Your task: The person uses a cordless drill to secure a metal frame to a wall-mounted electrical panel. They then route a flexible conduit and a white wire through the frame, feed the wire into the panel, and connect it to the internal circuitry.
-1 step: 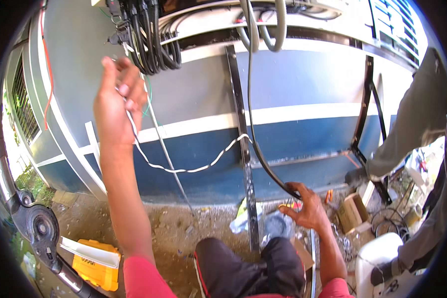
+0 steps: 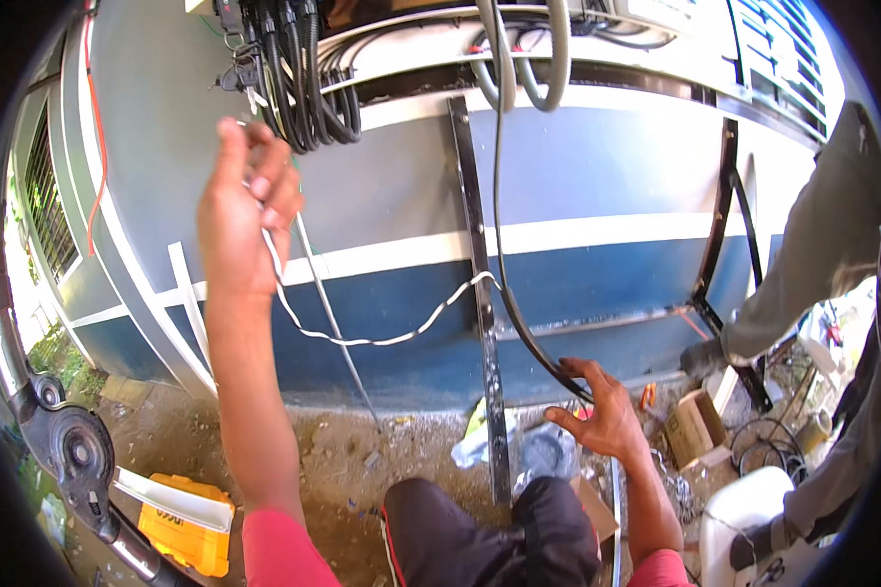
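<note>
My left hand (image 2: 250, 210) is raised at the left with its fingers curled round a white wire (image 2: 382, 341). The wire sags from the palm and rises to meet a black cable (image 2: 502, 235) beside the dark upright post. Lower right, my right hand (image 2: 605, 416) has this cable loosely within its curved fingers, the thumb standing apart. The cable hangs from above and bows toward that hand; where it runs beyond the fingers is hidden. Just past my left hand hangs a bundle of black corrugated conduits (image 2: 299, 88).
Black metal posts (image 2: 482, 293) stand against the grey and blue wall. Grey conduit loops (image 2: 548, 68) hang above. At right a person's grey-clothed leg (image 2: 812, 225) is close by. A yellow case (image 2: 188, 538), cardboard box (image 2: 695, 428) and bucket (image 2: 548, 450) lie low down.
My left hand has shifted slightly right and down with the white wire. The right hand has barely moved on the black cable, and the view has tilted a little.
</note>
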Demonstrator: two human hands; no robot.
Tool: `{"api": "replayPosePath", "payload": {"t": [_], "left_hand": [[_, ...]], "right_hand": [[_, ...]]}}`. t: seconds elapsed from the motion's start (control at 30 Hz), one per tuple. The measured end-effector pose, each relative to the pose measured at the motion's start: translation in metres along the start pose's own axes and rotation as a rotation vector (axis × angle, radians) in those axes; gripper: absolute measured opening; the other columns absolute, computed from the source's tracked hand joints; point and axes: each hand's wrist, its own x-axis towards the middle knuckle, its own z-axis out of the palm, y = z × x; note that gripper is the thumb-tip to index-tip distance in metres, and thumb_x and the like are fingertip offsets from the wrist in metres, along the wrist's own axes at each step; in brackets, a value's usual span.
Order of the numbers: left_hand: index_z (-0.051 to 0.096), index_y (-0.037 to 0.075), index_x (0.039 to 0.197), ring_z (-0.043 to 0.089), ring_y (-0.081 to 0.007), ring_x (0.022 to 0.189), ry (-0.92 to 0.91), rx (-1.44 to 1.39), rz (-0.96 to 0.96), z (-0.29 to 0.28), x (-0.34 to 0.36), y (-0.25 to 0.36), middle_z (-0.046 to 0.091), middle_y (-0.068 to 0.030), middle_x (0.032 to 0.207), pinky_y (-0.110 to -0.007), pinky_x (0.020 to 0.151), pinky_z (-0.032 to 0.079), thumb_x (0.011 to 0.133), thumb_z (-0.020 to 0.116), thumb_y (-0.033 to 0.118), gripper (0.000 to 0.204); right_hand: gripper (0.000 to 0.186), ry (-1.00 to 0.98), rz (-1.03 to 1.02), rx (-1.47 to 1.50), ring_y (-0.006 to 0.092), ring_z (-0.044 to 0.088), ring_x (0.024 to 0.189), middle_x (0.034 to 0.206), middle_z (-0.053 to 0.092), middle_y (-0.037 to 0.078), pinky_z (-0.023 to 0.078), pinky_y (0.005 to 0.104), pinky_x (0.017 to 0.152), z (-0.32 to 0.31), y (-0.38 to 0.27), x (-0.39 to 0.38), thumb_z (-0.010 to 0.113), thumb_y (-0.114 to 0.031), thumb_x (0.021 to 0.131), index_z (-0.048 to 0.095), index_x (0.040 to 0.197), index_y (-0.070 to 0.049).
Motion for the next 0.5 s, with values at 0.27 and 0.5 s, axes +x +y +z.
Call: {"api": "replayPosePath", "payload": {"t": [0.27, 0.5], "left_hand": [[0.057, 0.010, 0.106, 0.036, -0.0051, 0.062, -0.146, 0.137, -0.212, 0.053, 0.049, -0.064, 0.047, 0.0034, 0.075, -0.023, 0.054, 0.028, 0.116, 0.046, 0.043, 0.036], [0.067, 0.002, 0.122, 0.066, -0.0125, 0.094, -0.270, 0.295, -0.196, 0.106, 0.082, -0.052, 0.071, -0.0065, 0.101, -0.029, 0.087, 0.053, 0.116, 0.050, 0.037, 0.039]], "right_hand": [[0.045, 0.266, -0.185, 0.495, 0.0233, 0.071, 0.115, 0.125, 0.072, 0.016, 0.059, 0.0380, 0.096, -0.010, -0.123, 0.165, 0.082, -0.021, 0.098, 0.065, 0.134, 0.000], [0.034, 0.210, -0.019, 1.108, 0.0149, 0.064, 0.115, 0.127, 0.068, 0.009, 0.053, 0.0328, 0.102, -0.041, -0.198, 0.273, 0.068, -0.017, 0.109, 0.057, 0.135, 0.003]]}}
